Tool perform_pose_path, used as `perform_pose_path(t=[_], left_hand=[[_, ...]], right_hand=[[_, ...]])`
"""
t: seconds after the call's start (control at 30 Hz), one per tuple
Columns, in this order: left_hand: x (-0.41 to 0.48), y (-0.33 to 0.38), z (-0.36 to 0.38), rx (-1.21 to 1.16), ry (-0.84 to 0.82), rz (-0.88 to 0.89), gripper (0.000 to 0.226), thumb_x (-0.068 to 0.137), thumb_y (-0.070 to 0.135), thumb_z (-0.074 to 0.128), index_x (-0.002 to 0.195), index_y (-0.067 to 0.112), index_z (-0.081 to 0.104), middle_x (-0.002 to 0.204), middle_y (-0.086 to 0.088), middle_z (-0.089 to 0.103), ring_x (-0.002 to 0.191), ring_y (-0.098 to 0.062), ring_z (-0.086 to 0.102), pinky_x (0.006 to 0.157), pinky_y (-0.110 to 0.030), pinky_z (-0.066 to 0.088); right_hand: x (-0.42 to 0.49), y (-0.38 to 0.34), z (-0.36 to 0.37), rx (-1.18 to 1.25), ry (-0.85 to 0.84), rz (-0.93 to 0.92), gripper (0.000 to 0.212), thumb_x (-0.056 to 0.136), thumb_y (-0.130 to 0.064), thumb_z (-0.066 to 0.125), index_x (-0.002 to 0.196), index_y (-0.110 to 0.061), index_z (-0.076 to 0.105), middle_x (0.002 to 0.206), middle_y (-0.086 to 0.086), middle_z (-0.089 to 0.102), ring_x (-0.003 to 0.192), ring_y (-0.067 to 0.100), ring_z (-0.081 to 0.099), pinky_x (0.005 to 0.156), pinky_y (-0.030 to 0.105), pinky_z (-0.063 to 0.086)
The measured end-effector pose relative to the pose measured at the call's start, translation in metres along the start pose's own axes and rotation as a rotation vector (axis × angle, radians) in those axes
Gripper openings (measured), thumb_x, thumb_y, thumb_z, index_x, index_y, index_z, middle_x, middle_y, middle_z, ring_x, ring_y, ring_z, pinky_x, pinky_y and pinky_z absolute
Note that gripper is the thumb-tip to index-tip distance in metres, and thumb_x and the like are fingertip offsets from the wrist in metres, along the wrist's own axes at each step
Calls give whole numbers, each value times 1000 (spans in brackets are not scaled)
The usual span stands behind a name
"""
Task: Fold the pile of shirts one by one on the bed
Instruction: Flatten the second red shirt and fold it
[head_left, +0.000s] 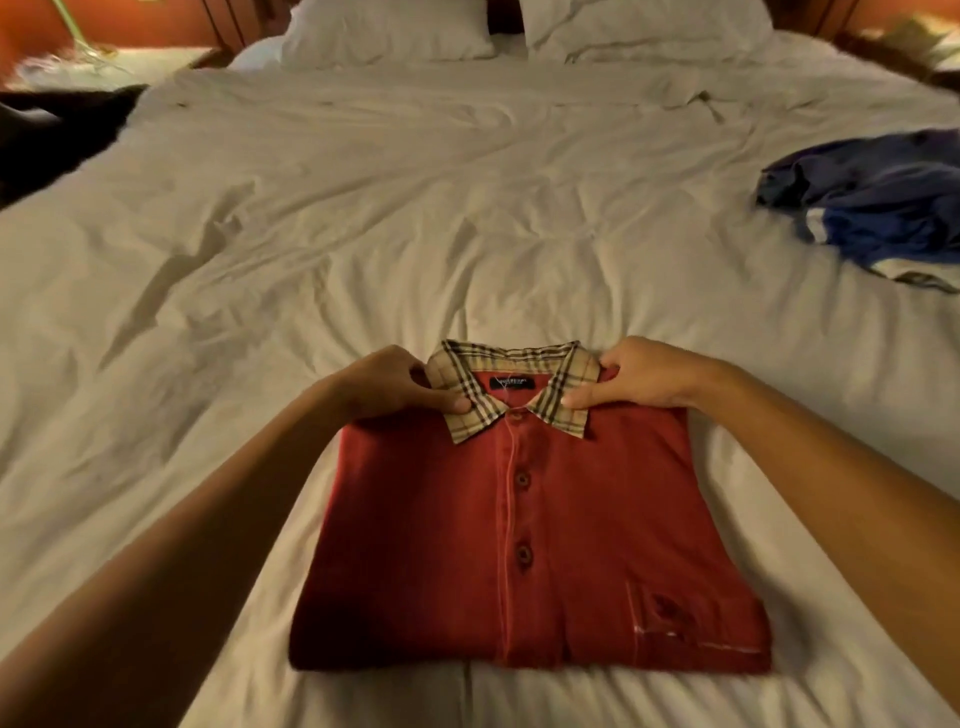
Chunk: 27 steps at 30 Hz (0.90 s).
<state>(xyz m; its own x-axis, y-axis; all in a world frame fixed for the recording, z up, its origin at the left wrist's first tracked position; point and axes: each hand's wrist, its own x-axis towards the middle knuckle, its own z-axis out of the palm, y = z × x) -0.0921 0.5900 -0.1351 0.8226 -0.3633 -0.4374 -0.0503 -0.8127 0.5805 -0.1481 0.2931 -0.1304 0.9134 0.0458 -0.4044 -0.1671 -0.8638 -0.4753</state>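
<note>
At the far left I see a dark cloth (62, 135) draped over the bed's edge, with a blurred nightstand (119, 65) behind it. The bed (311, 234) fills my view under a creased white sheet, and two pillows (389, 31) lie at its head.

The left hand (387, 384) comes in from the lower left and sits at the left end of the collar (470, 415). Its fingers (418, 373) are curled in against the collar's outer edge. The thumb (454, 402) lies flat on top of the plaid, so I read that wing as pinched between them.

The red shirt (519, 545) lies on the near middle of the bed. It is folded to a tidy rectangle, front up, with the collar toward the pillows. The placket runs down its centre with buttons (522, 478) showing. A dark label (513, 383) sits inside the neck, though I cannot read its lettering. A chest pocket (675, 613) lies by the fold's lower right corner.

The right hand (644, 376) mirrors the left at the collar's other end. Its fingers are bent down over the collar's corner and the shirt's shoulder, and its thumb tip rests on the plaid, so it grips that wing too. Both forearms are bare and stretch back toward the camera on either side of the shirt.

At the far right a blue pile (872, 208) of crumpled shirts lies near the bed's edge, well apart from the red shirt, with some white cloth showing at its near side.
</note>
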Motion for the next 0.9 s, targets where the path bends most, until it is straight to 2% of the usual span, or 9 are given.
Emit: perform_pose_path(t=[0.07, 0.13, 0.23, 0.37, 0.53, 0.6, 0.7, 0.8, 0.9], left_hand=[[-7, 3, -6, -120, -23, 15, 46, 64, 51, 86, 71, 9, 69, 62, 2, 57, 53, -9, 47, 51, -24, 33], [-23, 8, -21, -230, -12, 53, 33, 67, 42, 87, 82, 13, 77, 72, 6, 71, 64, -7, 62, 62, -23, 47], [-65, 26, -69, -371, 32, 98, 33, 67, 33, 87, 93, 15, 79, 92, 0, 78, 85, -9, 71, 81, -24, 56], [-135, 63, -173, -368, 171, 205, 17, 63, 26, 86, 74, 21, 73, 64, 15, 72, 62, 7, 61, 57, -8, 47], [-229, 91, -324, -194, 361, 351, 20, 66, 25, 91, 64, 28, 72, 57, 17, 66, 51, 4, 53, 49, -10, 39], [-267, 99, -376, -168, 462, 410, 20, 67, 24, 91, 69, 17, 72, 55, 9, 62, 50, 1, 46, 46, -14, 35], [-313, 104, -437, -119, 565, 478, 40, 61, 44, 88, 78, 10, 75, 69, -6, 68, 59, -5, 47, 57, -33, 42], [-342, 98, -469, -96, 564, 482, 41, 59, 55, 85, 83, 23, 77, 82, 13, 71, 66, -2, 58, 68, -37, 50], [-366, 85, -477, -110, 541, 476, 50, 54, 60, 86, 89, 25, 78, 84, 12, 74, 78, -16, 70, 76, -46, 56]], right_hand=[[0, -10, -3, -32, -56, 8, 58, 65, -63, 81, 76, -8, 64, 72, -2, 60, 66, 13, 54, 61, 29, 38], [-9, -25, -14, -8, -25, -31, 64, 64, -61, 83, 77, -1, 64, 69, 2, 58, 64, 15, 53, 59, 30, 36], [-40, -71, -64, 27, 72, -97, 53, 63, -58, 85, 75, -10, 69, 67, -4, 66, 62, 10, 59, 58, 28, 40], [-95, -171, -148, 30, 213, -219, 30, 64, -47, 89, 74, -30, 68, 68, -17, 64, 64, -10, 58, 56, 12, 40], [-155, -304, -224, 65, 376, -322, 20, 72, -34, 87, 85, -30, 73, 74, -24, 65, 76, -12, 62, 62, 11, 45], [-176, -353, -246, 73, 439, -359, 19, 75, -33, 86, 88, -25, 76, 78, -19, 70, 77, -9, 64, 65, 15, 47], [-202, -416, -274, 59, 499, -446, 20, 76, -33, 84, 93, -24, 77, 85, -13, 74, 80, -4, 65, 75, 21, 49], [-220, -453, -283, 48, 514, -484, 17, 76, -34, 84, 88, -26, 77, 84, -12, 74, 80, -1, 66, 74, 21, 49], [-237, -472, -277, 71, 471, -504, 15, 75, -36, 84, 88, -36, 75, 84, -20, 73, 84, -7, 66, 72, 14, 47]])
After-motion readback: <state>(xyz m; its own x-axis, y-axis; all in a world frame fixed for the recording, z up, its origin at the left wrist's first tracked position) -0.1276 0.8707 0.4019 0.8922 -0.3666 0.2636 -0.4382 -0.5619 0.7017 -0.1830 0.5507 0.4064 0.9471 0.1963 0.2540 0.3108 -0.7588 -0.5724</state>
